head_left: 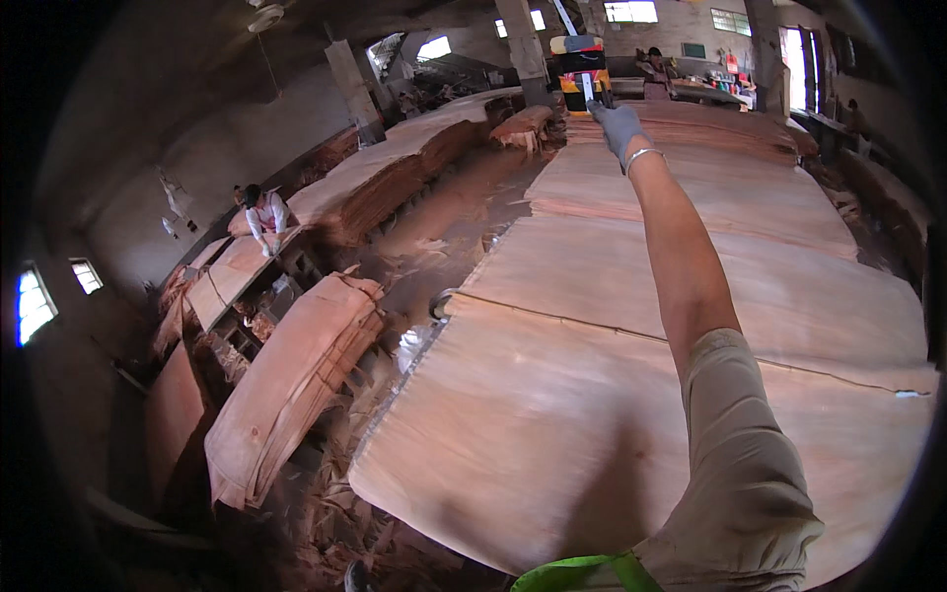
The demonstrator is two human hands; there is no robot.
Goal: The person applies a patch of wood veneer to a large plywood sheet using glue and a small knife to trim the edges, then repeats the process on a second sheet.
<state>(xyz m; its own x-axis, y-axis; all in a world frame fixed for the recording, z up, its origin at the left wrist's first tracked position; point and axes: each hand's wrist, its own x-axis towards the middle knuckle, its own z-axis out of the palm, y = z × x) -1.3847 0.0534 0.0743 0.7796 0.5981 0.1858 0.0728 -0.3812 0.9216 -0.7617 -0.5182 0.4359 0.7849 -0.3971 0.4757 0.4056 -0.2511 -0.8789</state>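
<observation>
My right hand (621,130), in a grey glove, reaches far out over the wood veneer sheets (523,414). Its fingers are closed at the lower end of a block with black, yellow and red bands (582,74); a pale strip runs along this block and a line rises from its top. Exactly how the fingers grip it is too small to tell. A bracelet circles the wrist. Below my arm, a thin stick (562,317) lies across the broad pale sheets. My left hand is out of view.
To the left, a bent stack of veneer (296,385) stands among torn scraps (345,513). A person (264,217) leans over a bench (232,279) farther off. A long veneer pile (395,163) runs along the left; pillars (357,94) stand behind. Another person (655,65) is at the back.
</observation>
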